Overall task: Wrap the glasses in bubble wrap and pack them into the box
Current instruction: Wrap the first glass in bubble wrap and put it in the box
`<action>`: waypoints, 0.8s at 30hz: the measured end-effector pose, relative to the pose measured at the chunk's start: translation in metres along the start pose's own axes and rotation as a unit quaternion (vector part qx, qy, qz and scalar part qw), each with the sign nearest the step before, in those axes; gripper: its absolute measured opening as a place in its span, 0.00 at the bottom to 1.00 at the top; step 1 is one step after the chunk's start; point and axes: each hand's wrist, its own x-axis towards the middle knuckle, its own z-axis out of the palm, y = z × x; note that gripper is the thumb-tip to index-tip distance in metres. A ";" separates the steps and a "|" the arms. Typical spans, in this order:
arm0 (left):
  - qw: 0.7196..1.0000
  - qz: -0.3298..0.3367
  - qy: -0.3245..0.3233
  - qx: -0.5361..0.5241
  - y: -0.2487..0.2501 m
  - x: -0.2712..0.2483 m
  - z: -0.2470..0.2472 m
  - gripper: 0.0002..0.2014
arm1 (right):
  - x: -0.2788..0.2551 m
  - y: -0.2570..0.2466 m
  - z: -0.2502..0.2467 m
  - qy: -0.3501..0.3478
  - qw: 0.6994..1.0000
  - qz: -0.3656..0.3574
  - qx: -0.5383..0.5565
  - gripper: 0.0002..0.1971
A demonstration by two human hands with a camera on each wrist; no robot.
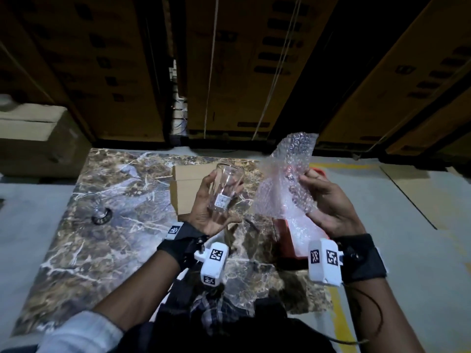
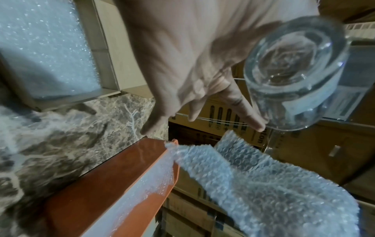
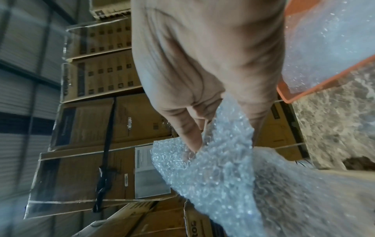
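My left hand (image 1: 211, 207) holds a clear drinking glass (image 1: 225, 189) with a small label above the marble table, thumb and fingers curled round its sides; the left wrist view looks at the glass (image 2: 294, 72) from its base. To its right, my right hand (image 1: 328, 202) pinches a sheet of bubble wrap (image 1: 285, 184) and keeps it upright; the right wrist view has the sheet (image 3: 223, 176) between thumb and fingers. An open cardboard box (image 1: 188, 189) lies behind the glass, and its inside (image 2: 50, 56) is lined with white foam. A second glass (image 1: 100, 207) stands at the table's left.
An orange tray (image 1: 288, 235) with more bubble wrap sits under the raised sheet, near the marble table's (image 1: 114, 250) right edge. Tall stacks of cardboard cartons (image 1: 242, 72) stand behind the table. A brown carton (image 1: 33, 138) stands at far left.
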 end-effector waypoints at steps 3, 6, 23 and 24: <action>0.998 -0.032 -0.031 -0.033 -0.008 0.002 -0.003 0.36 | 0.002 0.011 0.003 -0.009 1.000 0.019 -0.005 0.20; 0.998 -0.039 -0.030 -0.047 -0.013 0.003 -0.006 0.36 | 0.005 0.019 0.005 0.009 0.999 0.023 -0.041 0.24; 0.990 0.113 0.075 0.028 0.000 -0.004 -0.003 0.28 | 0.001 0.045 -0.013 0.096 0.989 0.009 -0.108 0.13; 0.989 0.120 0.078 0.047 0.001 -0.005 -0.004 0.17 | -0.001 0.047 -0.014 0.104 0.989 0.010 -0.109 0.13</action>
